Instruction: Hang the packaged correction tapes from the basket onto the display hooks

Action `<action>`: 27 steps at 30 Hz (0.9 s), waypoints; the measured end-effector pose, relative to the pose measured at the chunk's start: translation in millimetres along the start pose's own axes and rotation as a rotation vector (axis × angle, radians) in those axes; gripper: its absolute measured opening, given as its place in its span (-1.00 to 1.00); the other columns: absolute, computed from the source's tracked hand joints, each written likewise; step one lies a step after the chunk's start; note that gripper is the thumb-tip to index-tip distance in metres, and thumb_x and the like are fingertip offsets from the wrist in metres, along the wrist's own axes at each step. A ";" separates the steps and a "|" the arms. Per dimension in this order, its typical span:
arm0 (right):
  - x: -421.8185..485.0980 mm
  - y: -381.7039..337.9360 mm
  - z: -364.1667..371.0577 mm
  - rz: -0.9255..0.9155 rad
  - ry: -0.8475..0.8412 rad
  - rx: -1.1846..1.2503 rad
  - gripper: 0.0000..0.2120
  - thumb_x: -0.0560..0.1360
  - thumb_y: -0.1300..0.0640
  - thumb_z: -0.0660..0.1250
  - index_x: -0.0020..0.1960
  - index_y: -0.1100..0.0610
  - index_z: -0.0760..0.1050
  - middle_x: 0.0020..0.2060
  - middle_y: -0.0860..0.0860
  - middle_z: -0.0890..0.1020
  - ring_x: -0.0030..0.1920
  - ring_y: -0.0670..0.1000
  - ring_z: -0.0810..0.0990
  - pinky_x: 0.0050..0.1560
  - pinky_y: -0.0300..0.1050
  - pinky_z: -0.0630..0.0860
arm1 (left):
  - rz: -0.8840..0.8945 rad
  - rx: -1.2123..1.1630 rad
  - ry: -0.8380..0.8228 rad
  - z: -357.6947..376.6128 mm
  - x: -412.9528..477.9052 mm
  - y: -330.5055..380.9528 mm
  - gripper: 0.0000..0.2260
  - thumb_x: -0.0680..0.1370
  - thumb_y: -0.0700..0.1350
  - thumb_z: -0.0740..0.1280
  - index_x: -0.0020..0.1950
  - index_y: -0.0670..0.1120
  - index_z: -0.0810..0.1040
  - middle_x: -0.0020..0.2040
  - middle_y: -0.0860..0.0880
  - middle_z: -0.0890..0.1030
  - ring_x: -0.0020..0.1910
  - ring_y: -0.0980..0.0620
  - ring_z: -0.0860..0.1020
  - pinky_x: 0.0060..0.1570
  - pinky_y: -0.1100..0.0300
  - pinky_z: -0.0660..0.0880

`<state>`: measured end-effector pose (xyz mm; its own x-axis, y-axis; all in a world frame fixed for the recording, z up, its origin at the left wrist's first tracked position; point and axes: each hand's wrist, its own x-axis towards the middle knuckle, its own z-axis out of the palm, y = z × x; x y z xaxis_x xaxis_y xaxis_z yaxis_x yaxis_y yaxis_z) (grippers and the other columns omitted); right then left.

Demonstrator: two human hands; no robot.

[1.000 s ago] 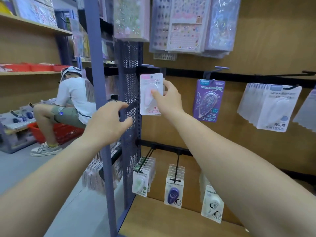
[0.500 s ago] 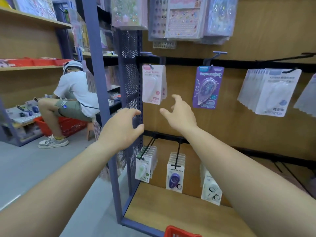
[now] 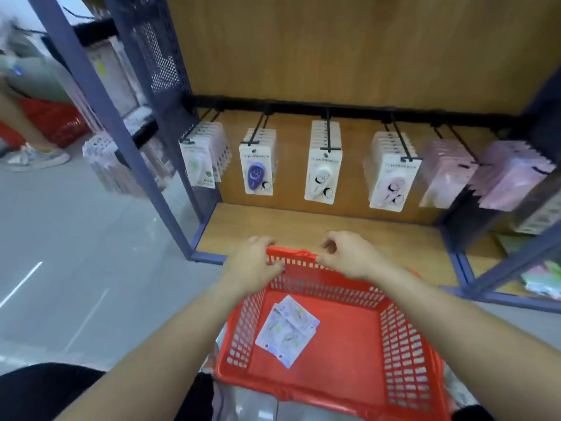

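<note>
A red plastic basket (image 3: pixel 403 354) sits low in front of me, with a few packaged correction tapes (image 3: pixel 287 332) lying flat on its floor. My left hand (image 3: pixel 253 264) and my right hand (image 3: pixel 349 257) are over the basket's far rim, fingers loosely curled and holding no package. Whether they touch the rim is unclear. Beyond them, a black rail (image 3: pixel 334 106) carries display hooks, each full of hanging tape packs: green (image 3: pixel 198 165), purple (image 3: pixel 258 171), white (image 3: pixel 323 174) and pink (image 3: pixel 391 183).
A wooden shelf floor (image 3: pixel 303 223) lies under the hooks, framed by blue metal posts (image 3: pixel 100 95) and a perforated side panel (image 3: pixel 164 56). Grey floor spreads to the left, where a seated person's shoe (image 3: pixel 36 158) and another red basket (image 3: pixel 57 121) show.
My right hand let go of the pink pack it hung on the upper hook. Both hands dropped to the basket and my view tilted down from the upper row to the lower one.
</note>
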<state>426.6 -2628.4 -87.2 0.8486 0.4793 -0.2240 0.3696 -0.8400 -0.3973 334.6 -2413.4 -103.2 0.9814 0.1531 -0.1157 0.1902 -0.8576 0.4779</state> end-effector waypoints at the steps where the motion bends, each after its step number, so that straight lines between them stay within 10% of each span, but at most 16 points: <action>1: -3.7 16.2 21.9 0.028 -0.044 0.025 -0.63 0.50 -0.14 0.46 0.19 0.06 0.58 0.04 0.02 0.68 0.11 0.08 0.63 0.13 -0.03 0.54 | -0.017 -0.016 -0.049 26.2 -2.5 -4.8 -0.50 0.53 0.01 0.41 0.45 -0.10 0.47 0.35 -0.12 0.55 0.34 -0.13 0.51 0.30 0.06 0.43; 12: 14.9 120.2 243.2 0.260 -0.333 0.257 -0.68 0.47 0.03 0.49 0.17 0.12 0.59 0.10 0.15 0.67 0.17 0.17 0.61 0.10 -0.02 0.49 | -0.318 -0.097 -0.385 229.0 4.4 -80.9 -0.41 0.51 0.01 0.46 0.46 -0.21 0.41 0.35 -0.23 0.49 0.36 -0.22 0.43 0.30 0.06 0.35; 18: 47.1 136.9 296.2 0.271 -0.306 0.258 -0.40 0.52 -0.08 0.44 0.49 0.09 0.39 0.40 0.11 0.49 0.42 0.16 0.43 0.40 -0.04 0.30 | -0.466 -0.147 -0.387 279.7 19.2 -102.2 -0.35 0.48 -0.05 0.52 0.45 -0.24 0.32 0.38 -0.24 0.41 0.39 -0.22 0.39 0.35 0.02 0.35; 27: 54.9 146.5 333.4 0.293 -0.315 0.227 -0.45 0.40 0.04 0.53 0.34 0.06 0.46 0.18 0.08 0.63 0.27 0.15 0.52 0.23 -0.06 0.39 | -0.547 -0.159 -0.411 304.0 22.1 -117.9 -0.28 0.43 -0.11 0.55 0.50 -0.13 0.29 0.42 -0.17 0.34 0.36 -0.19 0.44 0.31 0.02 0.44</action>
<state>401.1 -2640.3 -454.4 0.7356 0.3141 -0.6002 0.0106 -0.8913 -0.4534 326.0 -2458.3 -426.7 0.6606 0.3171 -0.6804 0.6857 -0.6237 0.3751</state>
